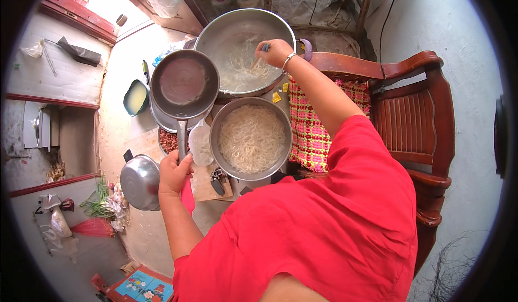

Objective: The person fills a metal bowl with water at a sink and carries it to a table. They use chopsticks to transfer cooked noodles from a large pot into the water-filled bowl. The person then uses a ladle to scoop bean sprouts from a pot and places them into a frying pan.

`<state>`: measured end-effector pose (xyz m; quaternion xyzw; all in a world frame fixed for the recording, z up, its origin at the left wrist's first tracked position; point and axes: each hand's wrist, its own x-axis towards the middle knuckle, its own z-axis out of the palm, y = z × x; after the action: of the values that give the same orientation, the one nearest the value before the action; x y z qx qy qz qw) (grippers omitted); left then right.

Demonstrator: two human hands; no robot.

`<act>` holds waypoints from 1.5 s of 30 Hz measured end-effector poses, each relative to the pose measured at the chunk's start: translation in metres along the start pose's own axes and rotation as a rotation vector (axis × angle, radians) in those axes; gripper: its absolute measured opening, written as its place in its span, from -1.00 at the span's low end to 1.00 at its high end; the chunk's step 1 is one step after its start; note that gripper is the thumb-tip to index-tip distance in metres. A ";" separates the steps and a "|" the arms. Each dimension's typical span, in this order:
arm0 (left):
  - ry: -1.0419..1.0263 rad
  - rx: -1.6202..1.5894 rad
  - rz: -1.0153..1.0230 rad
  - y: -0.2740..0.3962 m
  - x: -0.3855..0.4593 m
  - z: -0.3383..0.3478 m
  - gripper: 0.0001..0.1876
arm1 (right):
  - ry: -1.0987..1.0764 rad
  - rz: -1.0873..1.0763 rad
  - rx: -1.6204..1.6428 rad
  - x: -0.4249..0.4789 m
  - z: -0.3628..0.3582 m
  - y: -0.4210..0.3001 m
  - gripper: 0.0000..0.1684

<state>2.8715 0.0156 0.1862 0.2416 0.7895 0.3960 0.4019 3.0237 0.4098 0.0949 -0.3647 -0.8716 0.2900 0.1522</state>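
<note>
My left hand (174,171) grips the handle of a dark frying pan (184,81), held over the left part of the work area with nothing in it. A pink piece (187,197) shows below that hand. My right hand (276,53) reaches into a large metal pot (216,35) and holds chopsticks (256,61), whose tips are among pale noodles (243,69) in cloudy liquid. Nearer to me, a round grey pan (215,142) is full of noodles (251,140).
Left of the frying pan stands a dark bowl (130,101) of pale liquid. Beneath the pan are a bowl of reddish bits (168,140) and a cutting board (206,184) bearing keys (217,185). An upturned metal pot (139,182) lies by my left forearm. A wooden chair (404,120) stands right.
</note>
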 end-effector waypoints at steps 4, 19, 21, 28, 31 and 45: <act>-0.002 -0.032 -0.022 -0.002 -0.003 -0.003 -0.83 | -0.009 0.044 0.007 0.001 -0.005 0.001 -0.81; 0.026 -0.014 -0.024 -0.005 -0.015 0.000 -0.82 | -0.053 -0.083 0.021 -0.015 0.012 -0.011 -0.83; 0.010 -0.032 -0.005 -0.007 -0.015 -0.001 -0.82 | -0.009 -0.048 -0.003 -0.011 0.013 -0.004 -0.82; 0.004 -0.073 -0.012 -0.007 -0.019 0.002 -0.81 | 0.032 -0.014 0.042 -0.017 -0.008 -0.005 -0.84; -0.008 -0.059 -0.007 -0.008 -0.019 0.001 -0.80 | 0.211 -0.033 -0.033 -0.017 -0.005 -0.005 -0.85; 0.021 -0.080 -0.034 -0.021 -0.026 -0.008 -0.82 | 0.290 0.115 0.175 0.006 0.017 0.003 -0.85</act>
<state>2.8785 -0.0182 0.1835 0.2076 0.7812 0.4228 0.4098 3.0131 0.4090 0.0795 -0.4376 -0.7896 0.3171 0.2905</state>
